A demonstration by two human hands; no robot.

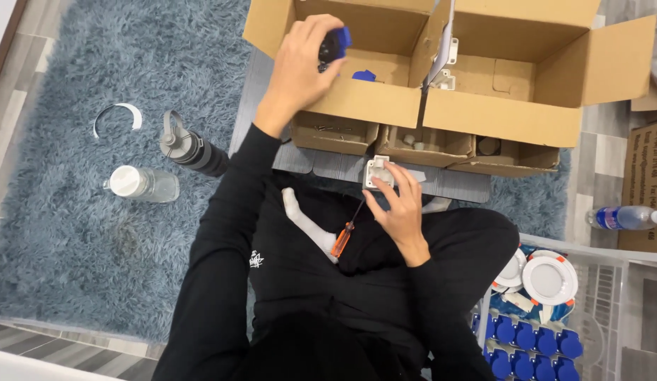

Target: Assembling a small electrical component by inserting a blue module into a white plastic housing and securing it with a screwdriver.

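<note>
Setting: shaggy blue-grey rug [81,233] over pale plank flooring, seen from above; a person in black sits cross-legged at its right edge, facing the big cardboard box [484,106], which serves as the landmark below.
Far left of the box: a curved white plastic strip [117,113] lies on the rug, with a clear bottle [141,185] on its side below it.
Left of the box: a dark drinking bottle [193,149] with a grey lid lies tilted on the rug, near the person's left sleeve.
Left hand [297,67]: reaches over the box's left compartment, fingers curled around a small blue and black part [335,44], held above the box floor.
Inside the box, left compartment: another blue piece [364,75] lies on the bottom, just beside the held part.
In front of the box: three small open cartons [335,134] sit in a row against its near wall.
Lap, below the box: an orange-handled screwdriver [345,236] rests on the black trousers beside a white sock.
Right hand [399,208]: grips a small white square fitting [378,173], thumb and fingers wrapped on its edges, just in front of the cartons.
Below right of the box: round white lamps with orange rims [549,279] and rows of blue parts [533,346] fill a clear bin.
Right of the box: a water bottle [625,217] lies on the floor.
</note>
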